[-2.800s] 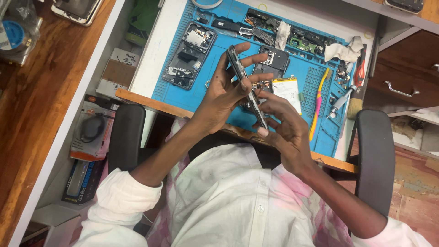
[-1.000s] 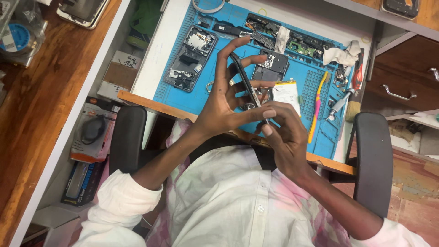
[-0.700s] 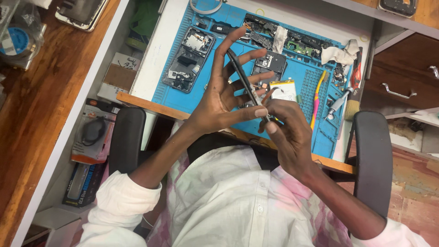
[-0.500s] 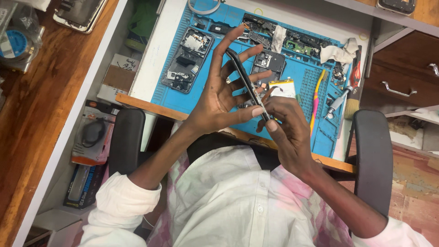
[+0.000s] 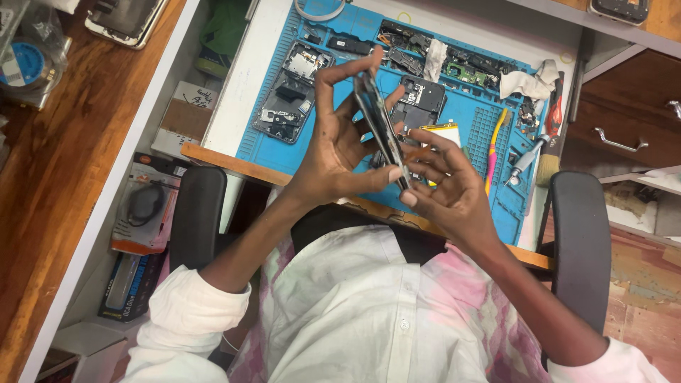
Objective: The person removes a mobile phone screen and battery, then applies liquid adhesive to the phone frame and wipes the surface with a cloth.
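Observation:
A thin dark phone is held edge-on above the blue work mat. My left hand grips it from the left, fingers at its top end and thumb near its lower end. At that lower end my right hand pinches the phone with thumb and fingertips. A yellowish battery lies on the mat just behind my right hand.
An opened phone body and several circuit parts lie on the mat. A yellow pry tool, a screwdriver and a crumpled cloth sit at its right. Chair armrests flank me. A drawer stands right.
The phone has tilted a little and my right fingers have shifted along its lower end. My left hand keeps its grip.

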